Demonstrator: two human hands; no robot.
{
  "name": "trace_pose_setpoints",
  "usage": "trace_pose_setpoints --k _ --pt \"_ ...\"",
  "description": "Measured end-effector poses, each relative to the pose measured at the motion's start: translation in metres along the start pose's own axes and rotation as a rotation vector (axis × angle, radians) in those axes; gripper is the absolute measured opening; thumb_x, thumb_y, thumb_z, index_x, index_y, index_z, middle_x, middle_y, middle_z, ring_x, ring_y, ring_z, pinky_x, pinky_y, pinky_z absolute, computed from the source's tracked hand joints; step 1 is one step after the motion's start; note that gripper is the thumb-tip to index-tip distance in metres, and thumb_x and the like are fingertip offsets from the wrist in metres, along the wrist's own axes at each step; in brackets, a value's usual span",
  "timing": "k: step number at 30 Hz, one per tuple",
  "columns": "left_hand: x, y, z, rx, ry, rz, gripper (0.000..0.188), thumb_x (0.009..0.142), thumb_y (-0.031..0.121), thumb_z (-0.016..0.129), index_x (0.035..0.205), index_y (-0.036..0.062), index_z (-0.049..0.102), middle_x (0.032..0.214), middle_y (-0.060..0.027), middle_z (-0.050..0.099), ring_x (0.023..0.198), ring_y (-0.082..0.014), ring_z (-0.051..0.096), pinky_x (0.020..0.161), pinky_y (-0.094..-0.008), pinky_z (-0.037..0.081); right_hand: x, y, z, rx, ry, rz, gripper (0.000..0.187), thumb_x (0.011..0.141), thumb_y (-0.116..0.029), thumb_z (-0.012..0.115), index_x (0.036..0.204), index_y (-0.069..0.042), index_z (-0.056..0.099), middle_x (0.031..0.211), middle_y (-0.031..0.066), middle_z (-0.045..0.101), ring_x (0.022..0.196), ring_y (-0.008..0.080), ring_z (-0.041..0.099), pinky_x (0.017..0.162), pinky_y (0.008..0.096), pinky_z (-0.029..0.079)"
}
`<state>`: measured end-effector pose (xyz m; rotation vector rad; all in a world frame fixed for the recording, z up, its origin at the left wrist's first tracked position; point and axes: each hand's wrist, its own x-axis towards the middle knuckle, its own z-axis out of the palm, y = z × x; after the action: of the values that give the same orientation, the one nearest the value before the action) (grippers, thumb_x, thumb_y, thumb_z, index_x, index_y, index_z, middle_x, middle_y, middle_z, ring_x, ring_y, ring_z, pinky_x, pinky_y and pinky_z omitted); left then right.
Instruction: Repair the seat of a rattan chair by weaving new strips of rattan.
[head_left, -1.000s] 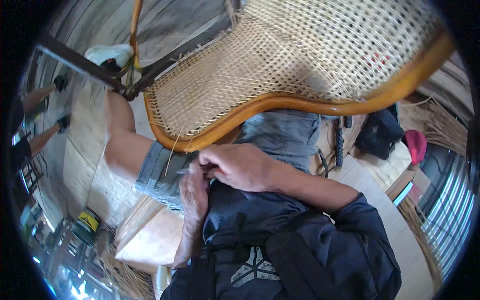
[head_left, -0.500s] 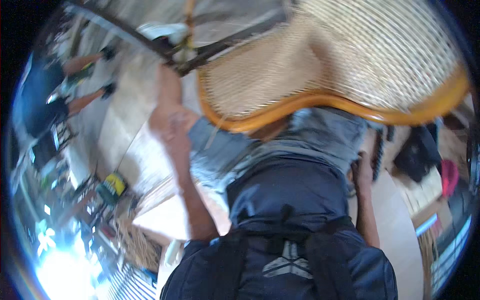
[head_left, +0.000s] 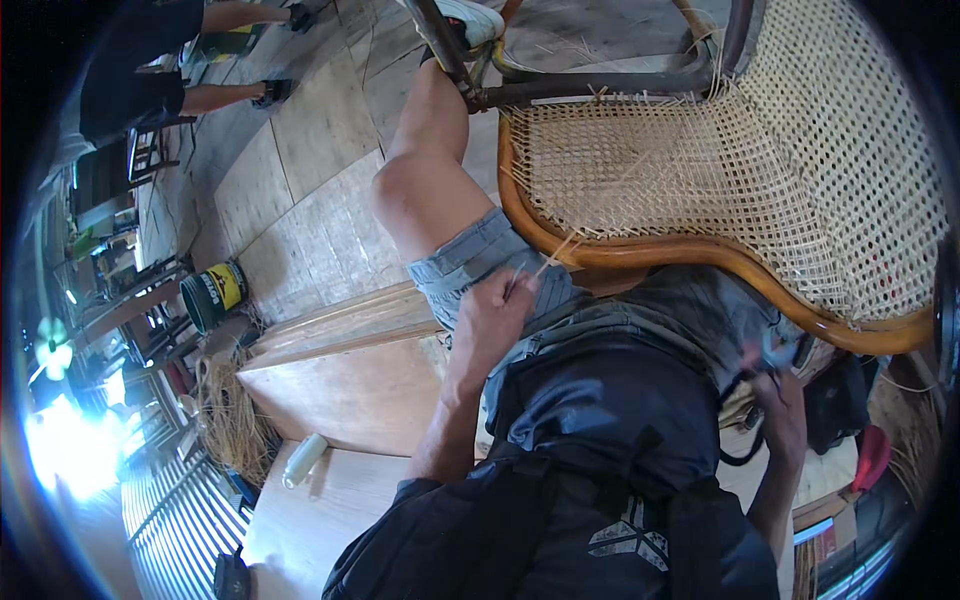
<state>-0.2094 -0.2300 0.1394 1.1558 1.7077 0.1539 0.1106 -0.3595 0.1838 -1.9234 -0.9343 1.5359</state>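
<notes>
My left hand (head_left: 495, 310) is closed in a pinch above my left thigh. A thin pale cane strip (head_left: 548, 262) sticks out of its fingers toward the edge of the woven cane seat (head_left: 620, 160). The seat lies beyond my lap, bordered by a glossy orange-brown rattan frame (head_left: 660, 252), and joins the woven cane back (head_left: 850, 120) on the right. Beside my right hip, my right hand (head_left: 782, 400) is closed round something blurred, with pinkish and light blue patches near the fingertips; its kind does not show. A black loop (head_left: 735, 460) hangs next to that hand.
A wooden bench (head_left: 340, 390) extends left of me, with a pale bottle-like cylinder (head_left: 304, 460) on it. Beyond stand a bundle of fibre strips (head_left: 235, 415) and a green-and-yellow bucket (head_left: 214, 296). Another person's legs (head_left: 225, 97) show upper left. A dark bag (head_left: 838, 400) is at right.
My left hand has come back from near the chair's dark bar to above my thigh, with a cane strip in it. The view has turned, and the chair appears farther right.
</notes>
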Motion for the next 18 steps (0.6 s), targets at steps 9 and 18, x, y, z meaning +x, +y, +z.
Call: trace_pose_setpoints --k 9,18 --pt "-0.008 -0.012 0.013 -0.180 0.057 0.137 0.021 0.082 0.021 0.060 0.078 0.0000 0.060 0.056 -0.0068 0.053 0.053 -0.0082 0.046 0.051 -0.0279 0.041 0.117 -0.091 0.111 -0.611 -0.747 0.063 0.052 0.086 -0.048 0.044 0.097 0.001 0.058 0.082 0.0226 0.060 0.079 0.0334 0.059 0.073 0.0410 0.044" --pt "-0.006 -0.007 0.007 -0.145 -0.078 0.192 0.020 0.084 0.019 0.057 0.079 -0.0002 0.061 0.057 -0.0058 0.054 0.055 -0.0096 0.048 0.053 -0.0277 0.042 0.104 -0.093 0.095 -0.555 -0.654 -0.290 0.044 0.085 -0.042 0.052 0.100 -0.001 0.057 0.084 0.0217 0.059 0.075 0.0330 0.059 0.069 0.0386 0.044"
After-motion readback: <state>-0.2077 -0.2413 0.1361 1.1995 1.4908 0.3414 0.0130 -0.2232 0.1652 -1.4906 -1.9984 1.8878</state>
